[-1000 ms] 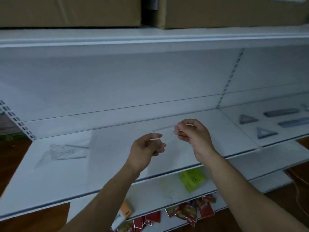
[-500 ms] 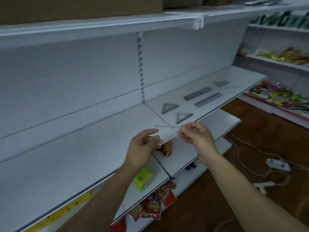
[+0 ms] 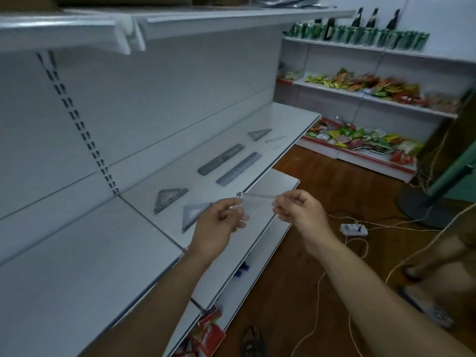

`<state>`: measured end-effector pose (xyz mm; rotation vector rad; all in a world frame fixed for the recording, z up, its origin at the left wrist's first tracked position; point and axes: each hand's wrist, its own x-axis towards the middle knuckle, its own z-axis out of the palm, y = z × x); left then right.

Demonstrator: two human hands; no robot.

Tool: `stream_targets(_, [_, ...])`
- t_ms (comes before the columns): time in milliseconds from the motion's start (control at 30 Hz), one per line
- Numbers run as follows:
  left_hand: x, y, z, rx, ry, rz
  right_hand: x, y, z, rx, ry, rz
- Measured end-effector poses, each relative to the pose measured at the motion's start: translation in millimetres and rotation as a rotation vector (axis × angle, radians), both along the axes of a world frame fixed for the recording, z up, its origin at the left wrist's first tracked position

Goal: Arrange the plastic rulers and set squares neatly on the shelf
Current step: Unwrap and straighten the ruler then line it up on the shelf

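Head view: left hand (image 3: 219,225) and right hand (image 3: 301,212) pinch one clear set square (image 3: 257,199); shelf (image 3: 286,119) holds two rulers (image 3: 221,159) (image 3: 239,168), four set squares (image 3: 170,199) (image 3: 190,213) (image 3: 259,134) (image 3: 277,140).

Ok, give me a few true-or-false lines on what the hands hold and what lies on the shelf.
1. The left hand and right hand both pinch one clear plastic piece. True.
2. That piece lies on the shelf. False: it is held in the air by the shelf's front edge.
3. Two rulers lie flat, side by side. True.
4. No set squares are on the shelf. False: set squares lie beyond both ends of the rulers.
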<state>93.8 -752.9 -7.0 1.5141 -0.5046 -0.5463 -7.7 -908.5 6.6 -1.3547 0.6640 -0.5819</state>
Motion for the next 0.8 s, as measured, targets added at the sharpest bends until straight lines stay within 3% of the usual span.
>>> stream_targets(433, [95, -198, 0, -0.002, 0.054, -0.020, 84, -188, 11, -0.016, 0.028, -0.032])
stream_targets(800, [127, -279, -17, 0.031, 0.038, 0.136, 143, -290, -16, -0.023, 0.088, 0.095])
